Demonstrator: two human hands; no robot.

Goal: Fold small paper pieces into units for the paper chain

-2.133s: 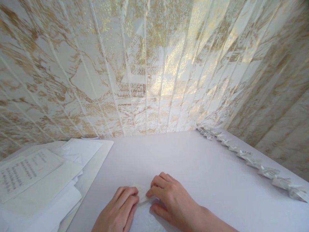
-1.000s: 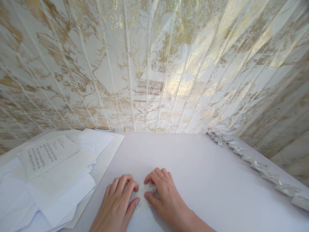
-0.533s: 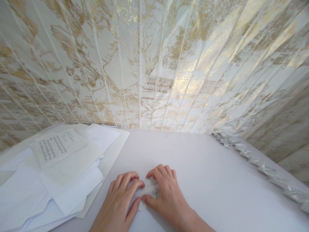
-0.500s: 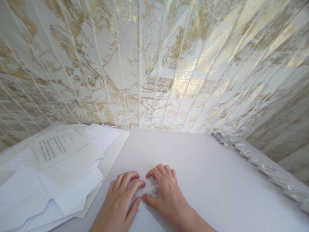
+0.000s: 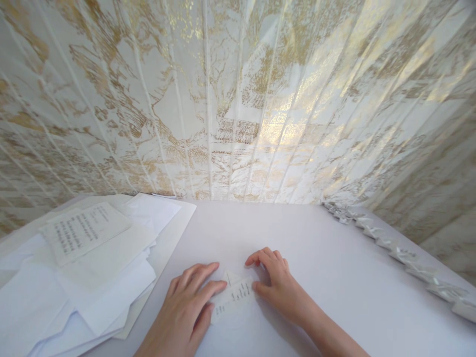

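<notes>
A small folded paper with rows of dark writing lies on the white tabletop in front of me; a pointed flap shows at its top. My left hand is at its left edge, index finger and thumb curled against the paper and holding it. My right hand is just off the right end, fingers bent and apart with nothing between them. The thumb tip comes close to the paper's right edge; I cannot tell if it touches.
Loose white sheets are piled at the left, with a written note on top. A row of folded paper pieces runs along the table's right side. A white and gold patterned curtain hangs behind the table.
My right hand has drawn away to the right and up from the paper. More of the paper and its writing now shows. The left hand has stayed almost in place.
</notes>
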